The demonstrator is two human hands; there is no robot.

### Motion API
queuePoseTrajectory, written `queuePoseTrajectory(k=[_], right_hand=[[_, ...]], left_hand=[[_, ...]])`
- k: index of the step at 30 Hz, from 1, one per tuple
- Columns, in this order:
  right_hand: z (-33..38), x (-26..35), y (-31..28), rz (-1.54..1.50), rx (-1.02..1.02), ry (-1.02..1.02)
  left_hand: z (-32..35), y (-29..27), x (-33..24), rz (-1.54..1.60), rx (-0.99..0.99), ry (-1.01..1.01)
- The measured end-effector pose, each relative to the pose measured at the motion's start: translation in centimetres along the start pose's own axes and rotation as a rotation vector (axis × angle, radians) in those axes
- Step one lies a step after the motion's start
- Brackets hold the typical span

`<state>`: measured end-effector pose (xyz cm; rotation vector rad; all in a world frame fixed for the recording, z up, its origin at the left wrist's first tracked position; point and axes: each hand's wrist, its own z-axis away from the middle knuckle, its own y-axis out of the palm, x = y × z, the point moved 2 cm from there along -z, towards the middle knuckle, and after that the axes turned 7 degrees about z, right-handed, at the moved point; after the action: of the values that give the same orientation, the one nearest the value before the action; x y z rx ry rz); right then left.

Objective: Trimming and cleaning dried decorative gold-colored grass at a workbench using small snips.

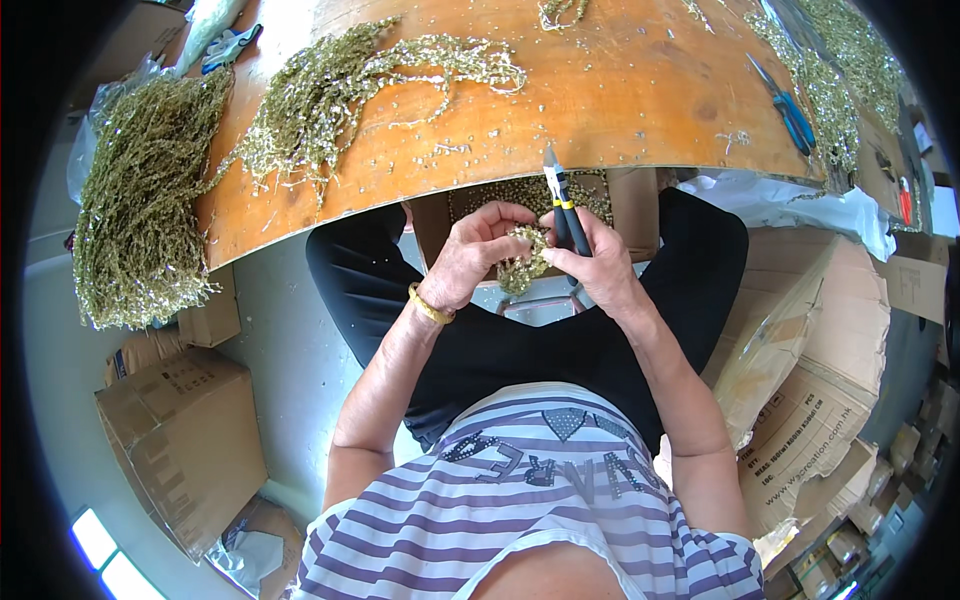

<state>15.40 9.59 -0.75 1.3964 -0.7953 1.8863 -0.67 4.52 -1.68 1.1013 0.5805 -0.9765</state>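
A small gold bead garland (524, 262) hangs bunched between my two hands, over my lap. My left hand (482, 248) pinches it from the left side, fingers closed. From the right, my right hand (597, 262) grips a pair of pliers (563, 205) with dark blue handles and yellow bands, its jaws pointing up and away from me. The thumb of that hand also rests against the garland. Just beyond, below the table edge, a cardboard box (634, 205) holds many loose gold beads (585, 192).
The wooden table (600, 110) carries heaps of gold garland (310, 100); another thick bundle (150, 190) drapes over its left edge. Blue-handled pliers (790, 115) lie at the right. Cardboard boxes stand left (190, 440) and right (800, 430) of my legs.
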Motion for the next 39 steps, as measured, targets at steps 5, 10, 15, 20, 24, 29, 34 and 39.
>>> queuePoseTrajectory(k=[5,10,15,20,24,29,34,39], right_hand=[[-0.3,-1.3,-0.3,-0.179,0.01,0.078],[-0.2,-1.1,-0.1,-0.074,-0.062,0.001],[0.0,-0.2,0.5,0.117,-0.106,-0.073],[0.1,-1.1,0.7,0.236,-0.172,-0.077],[-0.4,-1.2,0.2,0.293,-0.1,-0.027],[-1.0,-0.5,-1.0,0.051,0.063,0.034],[-0.8,-0.1,-1.0,-0.142,0.124,0.135],[-0.9,-0.4,-0.7,-0.161,0.114,0.11]], left_hand=[[0.0,-0.2,0.2,-0.027,-0.034,0.002],[0.1,-0.2,0.6,-0.217,0.002,-0.085],[-0.1,-0.4,1.3,-0.33,-0.036,-0.002],[0.3,1.2,0.1,-0.82,-0.124,0.352],[0.4,2.1,-0.6,-1.276,-0.23,0.718],[-0.5,-0.4,0.5,-0.273,-0.054,0.074],[-0.6,-0.5,0.9,-0.054,0.007,-0.023],[-0.2,-0.5,0.8,0.123,0.039,-0.189]])
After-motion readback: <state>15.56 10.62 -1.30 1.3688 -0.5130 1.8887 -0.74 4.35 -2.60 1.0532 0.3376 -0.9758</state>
